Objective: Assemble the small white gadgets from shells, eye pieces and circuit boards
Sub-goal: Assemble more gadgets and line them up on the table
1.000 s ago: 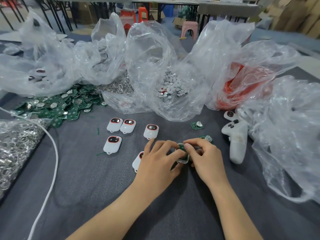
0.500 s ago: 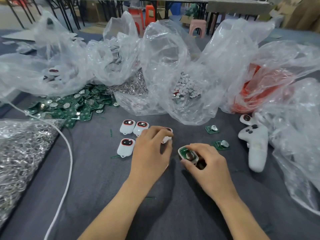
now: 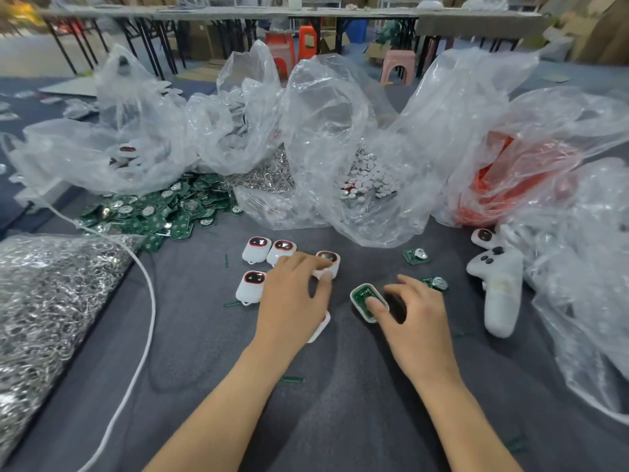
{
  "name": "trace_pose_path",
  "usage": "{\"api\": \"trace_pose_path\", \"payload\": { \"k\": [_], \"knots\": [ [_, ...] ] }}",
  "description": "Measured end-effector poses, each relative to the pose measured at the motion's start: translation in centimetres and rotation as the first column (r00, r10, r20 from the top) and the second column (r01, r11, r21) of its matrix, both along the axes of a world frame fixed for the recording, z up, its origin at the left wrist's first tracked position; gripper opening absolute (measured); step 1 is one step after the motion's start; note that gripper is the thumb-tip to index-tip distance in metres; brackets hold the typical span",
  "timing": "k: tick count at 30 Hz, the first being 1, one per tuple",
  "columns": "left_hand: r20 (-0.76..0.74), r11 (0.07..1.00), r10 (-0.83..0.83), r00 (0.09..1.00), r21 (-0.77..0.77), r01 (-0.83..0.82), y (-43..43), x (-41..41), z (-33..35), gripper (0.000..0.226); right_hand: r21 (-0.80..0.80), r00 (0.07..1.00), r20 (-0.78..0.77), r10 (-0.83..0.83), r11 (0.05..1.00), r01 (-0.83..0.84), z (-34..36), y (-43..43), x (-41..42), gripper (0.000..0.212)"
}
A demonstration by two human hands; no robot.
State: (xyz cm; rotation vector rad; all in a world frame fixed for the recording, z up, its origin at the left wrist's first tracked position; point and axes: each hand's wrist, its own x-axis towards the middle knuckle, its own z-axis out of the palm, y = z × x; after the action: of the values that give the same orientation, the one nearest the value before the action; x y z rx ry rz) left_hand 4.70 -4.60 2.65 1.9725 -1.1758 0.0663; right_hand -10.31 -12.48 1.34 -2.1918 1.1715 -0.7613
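Partly under right hand (image 3: 419,323): shell (image 3: 360,297)
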Motion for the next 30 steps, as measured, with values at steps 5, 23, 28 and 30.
{"api": "trace_pose_path", "payload": {
  "k": [5, 23, 28, 30],
  "knots": [
    [0.137, 0.942, -0.156, 0.978, 0.319, 0.105, -1.7, -2.6, 0.0, 0.027, -0.009, 0.998, 0.049, 0.046, 0.999, -0.045, -0.1, 0.1, 0.1, 0.017],
    [-0.289, 0.967, -0.244, 0.926, -0.139, 0.211, -0.4, -3.1, 0.8, 0.017, 0.418, 0.834, 0.552, 0.009, 0.862, -0.286, 1.3, 0.5, 0.1, 0.013],
    [-0.565, 0.968, -0.250, 0.786, -0.154, 0.198, -0.3, -3.1, 0.7, 0.021, 0.473, 0.743, 0.661, -0.109, 0.828, -0.300, 1.4, 0.5, 0.2, 0.011],
    [-0.600, 0.964, -0.266, 0.754, -0.170, 0.205, -0.3, -3.2, 0.6, 0.018, 0.482, 0.729, 0.671, -0.136, 0.827, -0.289, 1.4, 0.4, 0.2, 0.014]
  ]
}}
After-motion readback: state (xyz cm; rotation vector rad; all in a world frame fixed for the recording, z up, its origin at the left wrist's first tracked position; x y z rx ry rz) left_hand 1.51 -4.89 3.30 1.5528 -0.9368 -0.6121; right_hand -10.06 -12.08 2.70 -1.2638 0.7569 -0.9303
